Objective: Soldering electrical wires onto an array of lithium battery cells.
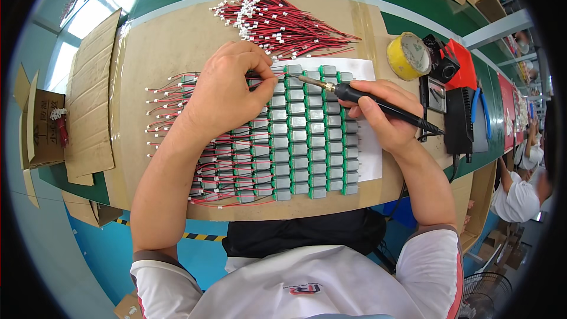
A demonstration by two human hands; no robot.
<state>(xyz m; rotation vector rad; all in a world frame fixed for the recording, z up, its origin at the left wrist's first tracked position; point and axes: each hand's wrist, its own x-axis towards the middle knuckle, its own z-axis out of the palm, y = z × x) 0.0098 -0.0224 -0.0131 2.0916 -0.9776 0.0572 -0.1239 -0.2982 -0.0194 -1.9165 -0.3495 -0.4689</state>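
Observation:
Rows of small grey motors (298,133) with green end boards lie packed side by side on white paper (370,159). Red and black wire leads with white plugs run from the left columns. My right hand (390,115) grips a soldering iron (378,103) by its black handle. The iron's tip is over a motor's green end in the top row. My left hand (230,88) is closed in a pinch just left of that tip, on a thin red wire lead (280,74); the fingers partly hide it.
A pile of loose wire leads (283,23) lies beyond the motors. At right are a yellow tape roll (409,56), a black device (442,59), a black soldering station box (459,121) and blue-handled pliers (481,106). Cardboard (91,100) and an open box (47,124) stand left.

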